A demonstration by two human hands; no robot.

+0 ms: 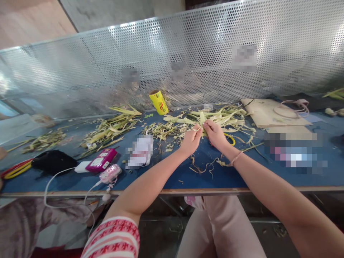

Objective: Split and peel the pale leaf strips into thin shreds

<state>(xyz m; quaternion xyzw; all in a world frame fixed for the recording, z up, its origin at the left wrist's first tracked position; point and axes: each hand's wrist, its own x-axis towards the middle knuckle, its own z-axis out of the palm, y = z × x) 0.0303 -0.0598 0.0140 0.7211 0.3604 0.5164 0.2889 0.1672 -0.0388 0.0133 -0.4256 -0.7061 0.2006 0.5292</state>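
Observation:
My left hand (191, 139) and my right hand (215, 134) meet over the middle of the blue table. Both are closed, fingertips pinched close together on a pale green leafy strip (202, 117) that looks like a husk. Just behind them lies a loose heap of similar long strips (228, 116). Small trimmed bits (163, 130) are spread to the left of my left hand. A yellow loop (230, 139), perhaps a scissors handle, shows partly behind my right wrist. Thin curled fibres (202, 167) lie in front of my hands.
A yellow cardboard tube (158, 102) stands against the perforated metal screen (188, 46). To the left are another strip pile (107, 129), a magenta box (102, 160) with a white cable, and a black cloth-like item (53, 162). Brown paper (276, 113) lies at right.

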